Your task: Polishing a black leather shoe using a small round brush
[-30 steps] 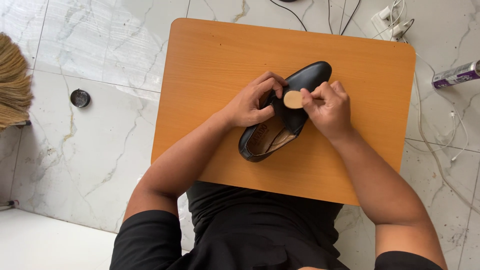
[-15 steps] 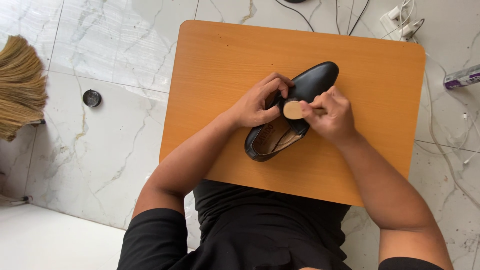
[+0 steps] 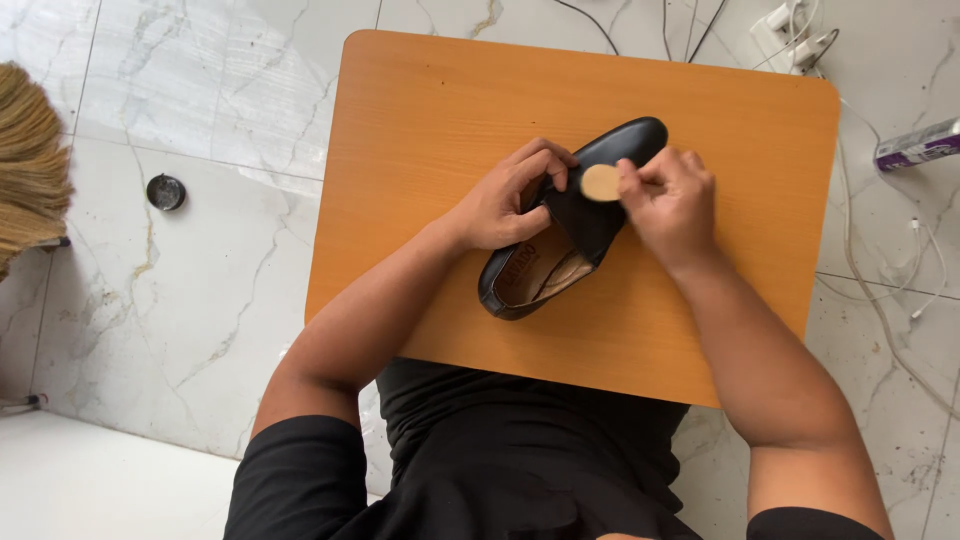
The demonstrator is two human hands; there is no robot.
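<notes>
A black leather shoe (image 3: 600,215) lies on a small orange wooden table (image 3: 430,110), toe pointing to the far right. My left hand (image 3: 505,200) grips the shoe's side near its opening and holds it steady. My right hand (image 3: 672,205) pinches a small round tan pad (image 3: 600,183) and presses it against the shoe's upper, just behind the toe. The shoe's tan insole shows at the near end.
The table stands on white marble floor tiles. A straw broom head (image 3: 30,170) is at the far left, a small round black tin (image 3: 166,192) lies on the floor, and cables with a power strip (image 3: 800,40) and a purple-white tube (image 3: 915,145) lie at the right.
The camera view has shifted slightly. My right hand has moved the pad a little along the shoe's upper; my left hand keeps its grip.
</notes>
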